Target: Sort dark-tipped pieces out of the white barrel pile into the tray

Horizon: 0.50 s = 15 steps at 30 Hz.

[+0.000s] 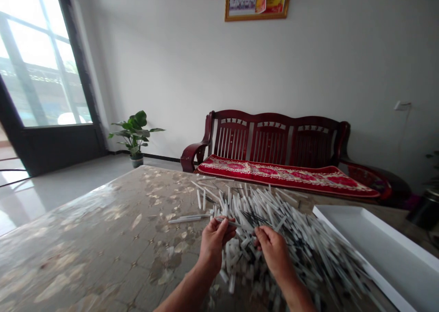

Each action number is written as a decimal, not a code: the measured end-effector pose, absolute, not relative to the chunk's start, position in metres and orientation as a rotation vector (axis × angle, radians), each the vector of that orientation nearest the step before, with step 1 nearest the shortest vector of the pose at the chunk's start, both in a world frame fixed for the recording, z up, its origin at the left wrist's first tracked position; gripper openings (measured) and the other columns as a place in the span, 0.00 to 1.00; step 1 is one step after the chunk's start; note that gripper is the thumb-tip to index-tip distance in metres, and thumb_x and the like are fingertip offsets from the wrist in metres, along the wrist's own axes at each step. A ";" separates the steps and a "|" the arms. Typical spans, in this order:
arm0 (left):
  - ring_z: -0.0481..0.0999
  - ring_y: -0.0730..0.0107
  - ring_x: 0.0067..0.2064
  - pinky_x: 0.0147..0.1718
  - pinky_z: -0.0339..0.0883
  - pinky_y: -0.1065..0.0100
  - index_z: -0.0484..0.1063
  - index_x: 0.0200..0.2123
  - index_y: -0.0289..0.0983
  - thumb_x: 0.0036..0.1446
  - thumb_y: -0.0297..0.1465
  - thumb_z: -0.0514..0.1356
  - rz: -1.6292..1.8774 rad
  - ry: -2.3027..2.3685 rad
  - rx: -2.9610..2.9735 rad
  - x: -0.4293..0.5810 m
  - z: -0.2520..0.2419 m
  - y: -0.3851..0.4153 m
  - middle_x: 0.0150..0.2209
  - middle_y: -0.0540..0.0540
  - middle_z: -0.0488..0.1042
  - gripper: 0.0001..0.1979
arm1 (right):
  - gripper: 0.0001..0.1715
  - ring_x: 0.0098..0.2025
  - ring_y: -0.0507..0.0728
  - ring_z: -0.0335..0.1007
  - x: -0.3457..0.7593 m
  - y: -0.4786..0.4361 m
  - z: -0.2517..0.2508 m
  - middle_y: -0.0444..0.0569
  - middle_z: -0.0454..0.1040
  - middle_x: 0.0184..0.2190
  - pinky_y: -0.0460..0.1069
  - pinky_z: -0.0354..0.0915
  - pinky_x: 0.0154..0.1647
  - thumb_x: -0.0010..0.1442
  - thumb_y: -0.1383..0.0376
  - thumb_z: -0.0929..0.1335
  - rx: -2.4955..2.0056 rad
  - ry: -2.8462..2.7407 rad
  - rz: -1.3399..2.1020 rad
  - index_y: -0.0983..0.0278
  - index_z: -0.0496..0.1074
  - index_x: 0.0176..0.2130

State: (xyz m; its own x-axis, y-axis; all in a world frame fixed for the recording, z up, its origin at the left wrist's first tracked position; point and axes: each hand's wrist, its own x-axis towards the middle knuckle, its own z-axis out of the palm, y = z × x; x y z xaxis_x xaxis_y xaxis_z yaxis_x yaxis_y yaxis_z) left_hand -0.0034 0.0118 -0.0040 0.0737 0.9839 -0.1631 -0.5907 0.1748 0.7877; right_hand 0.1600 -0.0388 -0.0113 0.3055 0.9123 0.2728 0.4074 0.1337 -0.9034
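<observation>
A large heap of white pen barrels, caps and thin dark refills (274,230) covers the right half of the glossy patterned table (103,239). My left hand (215,241) is closed in a pinch on a thin pen part that points right, just above the near edge of the heap. Close beside it, my right hand (272,250) has its fingers curled together over the heap, meeting the other end of that part; what it grips is too small to name. A couple of assembled white pens (187,219) lie apart, left of the heap.
A white shallow tray (384,248) lies at the table's right side. Behind the table stands a dark red wooden bench with a red cushion (288,175). A potted plant (134,136) is by the glass door at the left.
</observation>
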 end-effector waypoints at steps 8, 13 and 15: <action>0.82 0.67 0.30 0.29 0.76 0.72 0.71 0.32 0.35 0.42 0.34 0.74 1.311 0.779 0.599 -0.001 -0.007 0.012 0.33 0.43 0.83 0.18 | 0.23 0.29 0.59 0.75 0.163 -0.038 -0.010 0.50 0.78 0.28 0.50 0.70 0.30 0.60 0.47 0.63 -1.461 -1.254 0.516 0.61 0.75 0.37; 0.82 0.69 0.29 0.28 0.76 0.73 0.71 0.33 0.35 0.41 0.33 0.75 1.313 0.761 0.592 0.000 -0.007 0.015 0.32 0.43 0.83 0.19 | 0.19 0.29 0.60 0.74 0.163 -0.038 -0.009 0.48 0.77 0.25 0.51 0.70 0.32 0.57 0.50 0.64 -1.491 -1.289 0.495 0.60 0.74 0.31; 0.82 0.69 0.29 0.28 0.76 0.73 0.71 0.33 0.35 0.41 0.33 0.74 1.315 0.758 0.580 0.000 -0.007 0.017 0.32 0.43 0.83 0.18 | 0.17 0.36 0.61 0.76 0.163 -0.037 -0.008 0.50 0.80 0.33 0.51 0.70 0.40 0.55 0.52 0.67 -1.438 -1.270 0.456 0.61 0.75 0.37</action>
State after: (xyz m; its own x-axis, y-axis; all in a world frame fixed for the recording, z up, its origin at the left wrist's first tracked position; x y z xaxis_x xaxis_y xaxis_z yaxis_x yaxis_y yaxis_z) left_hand 0.0000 0.0166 -0.0072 0.0804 0.9835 -0.1619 -0.6327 0.1758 0.7542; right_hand 0.1625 -0.0373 -0.0083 0.3488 0.8659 0.3585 0.4403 0.1863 -0.8783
